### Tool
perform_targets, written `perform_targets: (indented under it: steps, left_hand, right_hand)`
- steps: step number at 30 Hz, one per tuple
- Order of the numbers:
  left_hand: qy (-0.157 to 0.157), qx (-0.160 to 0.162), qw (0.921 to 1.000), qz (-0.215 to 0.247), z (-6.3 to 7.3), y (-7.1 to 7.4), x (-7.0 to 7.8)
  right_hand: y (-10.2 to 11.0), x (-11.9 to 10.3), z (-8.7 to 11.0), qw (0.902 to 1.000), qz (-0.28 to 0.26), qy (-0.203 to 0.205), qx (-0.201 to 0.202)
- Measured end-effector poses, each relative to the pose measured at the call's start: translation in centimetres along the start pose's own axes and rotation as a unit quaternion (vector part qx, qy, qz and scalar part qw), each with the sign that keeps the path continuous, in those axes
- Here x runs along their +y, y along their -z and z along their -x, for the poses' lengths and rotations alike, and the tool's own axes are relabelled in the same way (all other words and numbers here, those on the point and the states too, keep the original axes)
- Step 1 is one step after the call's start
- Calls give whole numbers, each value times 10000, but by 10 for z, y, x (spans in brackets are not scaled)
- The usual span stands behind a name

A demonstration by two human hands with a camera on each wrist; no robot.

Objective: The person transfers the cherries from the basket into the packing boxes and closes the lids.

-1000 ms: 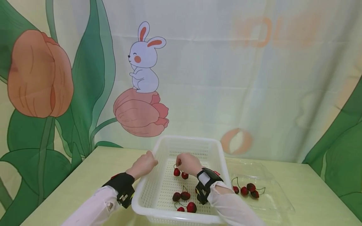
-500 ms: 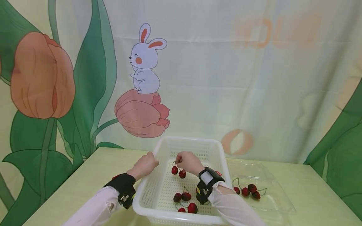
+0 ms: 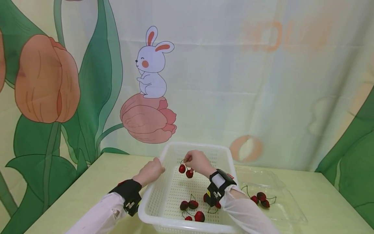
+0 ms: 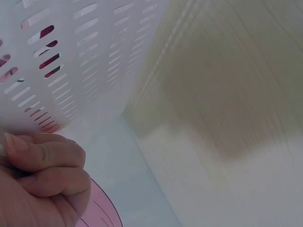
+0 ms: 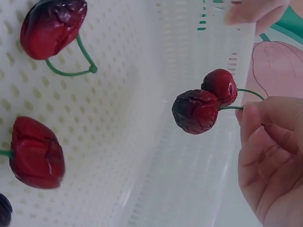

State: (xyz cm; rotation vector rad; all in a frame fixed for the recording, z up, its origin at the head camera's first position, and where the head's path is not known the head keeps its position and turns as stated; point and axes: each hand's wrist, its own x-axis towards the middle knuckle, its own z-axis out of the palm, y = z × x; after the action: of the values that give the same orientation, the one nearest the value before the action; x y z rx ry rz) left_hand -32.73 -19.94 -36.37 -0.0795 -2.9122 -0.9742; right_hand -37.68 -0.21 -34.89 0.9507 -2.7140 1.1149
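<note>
My right hand (image 3: 198, 162) pinches the green stems of a pair of cherries (image 5: 195, 112) between thumb and fingertips. The pair hangs inside a white perforated plastic basket (image 3: 187, 221), above its floor. Curled fingers of my left hand (image 3: 150, 171) grip the basket's left rim; the left wrist view shows that hand (image 4: 45, 177) up against the slotted wall. Lower in the basket lie more dark red cherries (image 3: 193, 204), some joined by stems. Part of those cherries is hidden behind my right wrist.
Right of the basket, a clear plastic container (image 3: 280, 208) with its lid part raised behind holds several cherries (image 3: 261, 196). A pale yellow tabletop (image 3: 96, 182) lies beneath. Behind it hangs a printed curtain (image 3: 210, 81) with tulips and a rabbit.
My right hand has lifted the cherry pair higher off the basket floor. My left hand stays on the rim. The head view has shifted slightly.
</note>
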Motion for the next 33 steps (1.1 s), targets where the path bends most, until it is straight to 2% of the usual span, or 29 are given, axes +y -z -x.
perform_targets:
  steps: [21,33]
  left_hand:
    - [-8,25,9999,-110,0,-1,2]
    - [-29,26,9999,-109,0,0,1]
  right_hand:
    - [25,-22,6,9998,-128,151,-22]
    - [36,-29,11,9993,74,369,33]
